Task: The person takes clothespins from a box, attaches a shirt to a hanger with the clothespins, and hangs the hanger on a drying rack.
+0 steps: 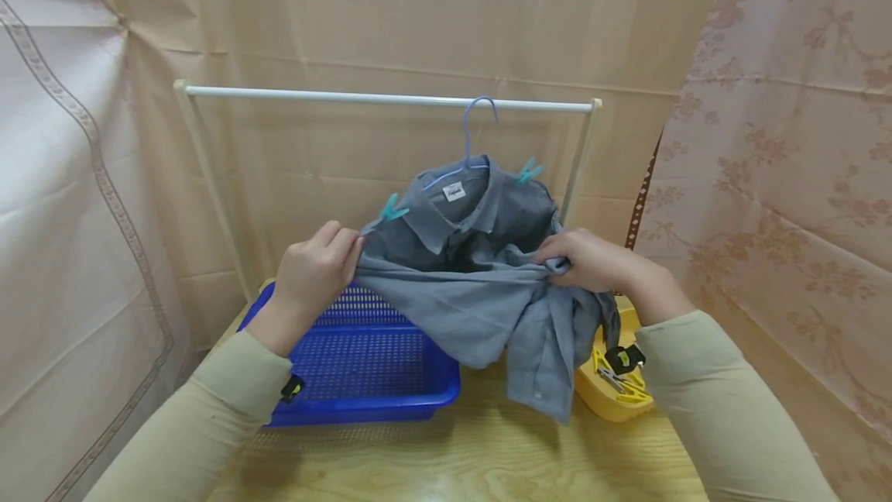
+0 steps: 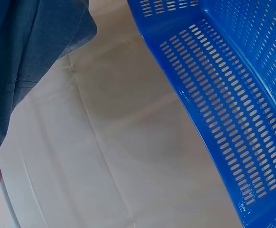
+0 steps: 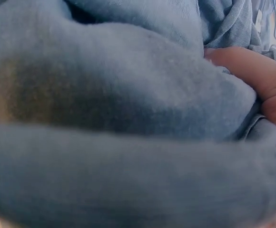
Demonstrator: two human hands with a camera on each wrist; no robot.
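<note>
A grey-blue collared shirt (image 1: 446, 300) hangs from a purple hanger (image 1: 468, 130) hooked over the white rail. Teal clothespins sit on its shoulders, one clothespin (image 1: 393, 208) at the left and another clothespin (image 1: 530, 170) at the right. My left hand (image 1: 317, 269) pinches the shirt's cloth at its left side. At the right, my right hand (image 1: 585, 260) grips a bunched fold of it, and the lower part drapes between and below both hands. In the right wrist view the shirt (image 3: 128, 80) fills most of the picture beside my thumb.
A blue perforated basket (image 1: 362, 401) stands on the wooden table (image 1: 446, 459) below the shirt's left side. A yellow container (image 1: 606, 405) with yellow clothespins (image 1: 630, 387) is under the right forearm. The rack's white rail (image 1: 313, 95) spans the back, before beige curtains.
</note>
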